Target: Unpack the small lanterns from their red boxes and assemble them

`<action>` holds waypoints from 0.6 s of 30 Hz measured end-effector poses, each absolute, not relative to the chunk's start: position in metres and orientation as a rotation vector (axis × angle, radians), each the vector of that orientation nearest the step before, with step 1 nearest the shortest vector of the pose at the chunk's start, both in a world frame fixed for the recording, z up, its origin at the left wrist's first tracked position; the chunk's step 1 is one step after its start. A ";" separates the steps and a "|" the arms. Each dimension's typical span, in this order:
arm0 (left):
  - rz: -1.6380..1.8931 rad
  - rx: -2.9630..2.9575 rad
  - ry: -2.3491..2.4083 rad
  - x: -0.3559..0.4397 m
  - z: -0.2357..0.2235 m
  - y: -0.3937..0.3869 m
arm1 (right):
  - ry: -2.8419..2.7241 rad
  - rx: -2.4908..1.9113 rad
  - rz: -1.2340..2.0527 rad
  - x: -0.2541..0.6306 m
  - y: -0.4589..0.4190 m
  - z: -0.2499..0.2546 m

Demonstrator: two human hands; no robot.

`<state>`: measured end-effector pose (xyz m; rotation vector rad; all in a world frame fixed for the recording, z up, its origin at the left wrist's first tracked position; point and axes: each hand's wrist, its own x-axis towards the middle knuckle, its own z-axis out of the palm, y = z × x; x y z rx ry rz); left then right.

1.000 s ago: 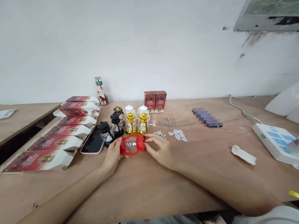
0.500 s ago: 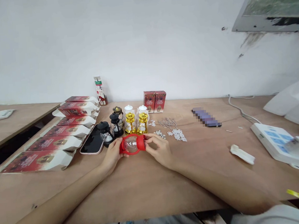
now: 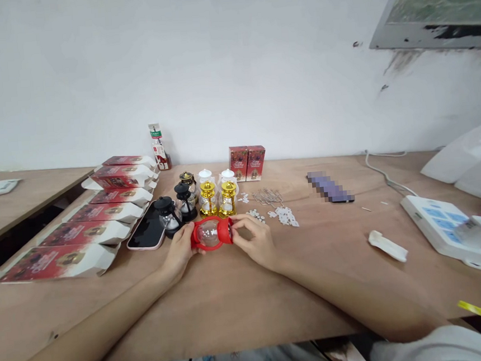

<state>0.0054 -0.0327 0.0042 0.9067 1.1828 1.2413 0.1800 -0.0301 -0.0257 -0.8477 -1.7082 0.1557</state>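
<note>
A red lantern (image 3: 208,234) with a clear round globe lies sideways between my hands, just above the table. My left hand (image 3: 182,247) is closed around its top end. The fingers of my right hand (image 3: 254,240) pinch the rim of its red base. Just beyond stand gold lanterns (image 3: 208,199), white lanterns (image 3: 227,176) and black lanterns (image 3: 168,214), all upright. Right of them lie a pile of small white pieces (image 3: 286,217), some small round pieces (image 3: 256,216) and thin metal pieces (image 3: 268,196).
Flattened-open red boxes (image 3: 66,257) line the left side, beside a phone (image 3: 147,229). Two closed red boxes (image 3: 247,163) stand near the wall, with a bottle (image 3: 161,153) further left. To the right are a purple phone (image 3: 328,187), a white scrap (image 3: 388,246) and a power strip (image 3: 438,225).
The red lantern's base end has turned slightly, so more of its underside shows. Both hands keep hold of it. The view has shifted slightly.
</note>
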 end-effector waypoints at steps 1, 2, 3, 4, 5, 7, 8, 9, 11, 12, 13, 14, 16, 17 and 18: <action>1.248 0.900 1.186 0.006 0.005 -0.033 | -1.713 -0.840 0.159 0.180 -0.030 -0.025; 1.251 0.894 1.186 0.006 0.005 -0.033 | -1.719 -0.833 0.164 0.180 -0.030 -0.025; 1.249 0.890 1.184 0.006 0.005 -0.033 | -1.725 -0.827 0.171 0.180 -0.030 -0.024; 1.248 0.885 1.185 0.006 0.005 -0.033 | -1.728 -0.824 0.179 0.181 -0.030 -0.024; 1.243 0.881 1.186 0.006 0.005 -0.033 | -1.729 -0.826 0.190 0.181 -0.030 -0.024; 1.233 0.880 1.186 0.006 0.006 -0.033 | -1.726 -0.835 0.213 0.181 -0.030 -0.024; 1.232 0.878 1.188 0.006 0.006 -0.033 | -1.724 -0.839 0.222 0.181 -0.030 -0.024; 1.231 0.876 1.190 0.005 0.006 -0.033 | -1.724 -0.842 0.229 0.181 -0.030 -0.024; 1.231 0.873 1.192 0.005 0.006 -0.033 | -1.728 -0.849 0.234 0.181 -0.030 -0.024; 1.232 0.872 1.193 0.005 0.006 -0.033 | -1.733 -0.853 0.233 0.181 -0.030 -0.024; 1.233 0.871 1.192 0.005 0.007 -0.033 | -1.739 -0.856 0.233 0.181 -0.029 -0.025; 1.232 0.872 1.190 0.005 0.007 -0.033 | -1.745 -0.859 0.232 0.181 -0.029 -0.025; 1.232 0.870 1.185 0.005 0.006 -0.033 | -1.754 -0.859 0.226 0.181 -0.028 -0.026; 1.230 0.869 1.182 0.005 0.006 -0.033 | -1.756 -0.860 0.223 0.181 -0.028 -0.026; 1.225 0.867 1.179 0.005 0.006 -0.033 | -1.758 -0.862 0.220 0.181 -0.028 -0.026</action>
